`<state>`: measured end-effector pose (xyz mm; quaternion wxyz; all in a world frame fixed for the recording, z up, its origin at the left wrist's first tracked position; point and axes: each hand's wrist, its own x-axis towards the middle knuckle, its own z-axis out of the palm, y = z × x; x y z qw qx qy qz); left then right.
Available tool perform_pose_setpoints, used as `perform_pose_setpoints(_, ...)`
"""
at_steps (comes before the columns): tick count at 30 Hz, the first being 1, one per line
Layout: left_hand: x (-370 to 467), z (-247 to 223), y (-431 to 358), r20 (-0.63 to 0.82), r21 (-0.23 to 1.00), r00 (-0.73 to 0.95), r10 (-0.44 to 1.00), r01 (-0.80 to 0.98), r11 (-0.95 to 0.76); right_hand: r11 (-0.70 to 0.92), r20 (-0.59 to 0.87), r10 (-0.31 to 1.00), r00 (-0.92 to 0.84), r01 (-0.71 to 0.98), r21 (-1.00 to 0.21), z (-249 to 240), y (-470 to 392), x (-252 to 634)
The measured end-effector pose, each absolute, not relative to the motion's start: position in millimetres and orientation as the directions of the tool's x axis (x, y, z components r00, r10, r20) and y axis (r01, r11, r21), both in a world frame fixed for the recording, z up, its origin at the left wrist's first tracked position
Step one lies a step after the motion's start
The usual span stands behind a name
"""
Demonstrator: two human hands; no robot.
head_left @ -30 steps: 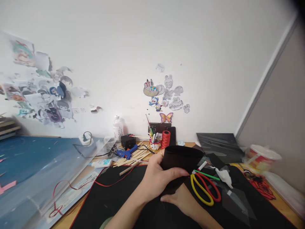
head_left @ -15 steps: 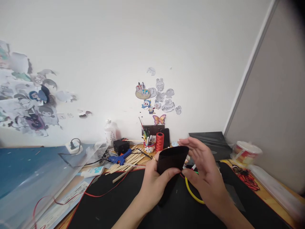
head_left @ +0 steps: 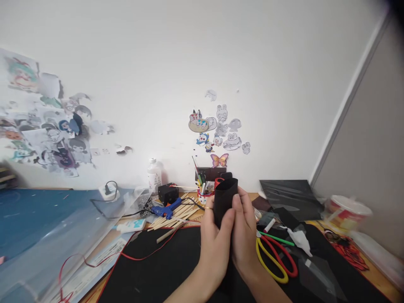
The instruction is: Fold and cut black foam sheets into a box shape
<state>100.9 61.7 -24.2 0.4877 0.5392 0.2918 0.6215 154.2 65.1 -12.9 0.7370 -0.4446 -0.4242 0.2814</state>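
A black tube of thin sheet material, open at its top end, stands upright between my two hands. My left hand wraps its left side, with the thumb laid across the front. On the other side my right hand presses against it, fingers curled and closed. The lower part of the tube is hidden by the hands. Just right of my right hand lie scissors with yellow and red handles on the black mat, beside a green stick and a white marker.
Left of the hands are a blue glue gun, thin wooden sticks, a glue bottle and a red cord. A pen cup stands behind. At right are a crumpled white tissue and a paper tub.
My right hand has come in from the right and closed onto the tube. The tube now stands taller and narrower, and the scissors have come into fuller view. The camera has turned slightly left.
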Motion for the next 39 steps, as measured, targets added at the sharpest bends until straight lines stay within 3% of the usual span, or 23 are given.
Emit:
perform_pose_setpoints(6,94,-36,60,0.514,0.852,0.118,0.849,-0.178,-0.491,0.428,0.319,0.765,0.559,-0.071,-0.901,-10,70,150)
perform_pose_setpoints(11,94,-46,57,0.699,0.716,0.169,0.695,-0.153,-0.682,0.438,0.284,0.769,0.573,-0.149,-0.886,6,66,150)
perform_pose_setpoints(18,98,-58,61,0.764,0.618,0.212,0.609,0.028,-0.785,0.494,0.414,0.778,0.473,-0.053,-0.868,6,59,161)
perform_pose_setpoints(26,105,-73,64,0.769,0.563,0.205,0.605,0.229,-0.794,0.446,0.339,0.863,0.374,-0.252,-0.859,-22,60,175)
perform_pose_setpoints(33,103,-100,58,0.882,0.354,0.237,0.408,0.24,-0.904,0.439,0.386,0.893,0.233,-0.259,-0.86,-40,38,184)
perform_pose_setpoints(36,103,-106,57,0.845,0.4,0.216,0.489,0.352,-0.846,0.59,0.52,0.775,0.36,-0.119,-0.798,-34,26,181)
perform_pose_setpoints(39,107,-105,57,0.771,0.481,0.135,0.623,0.517,-0.708,0.76,0.739,0.384,0.553,0.265,-0.593,-20,12,179)
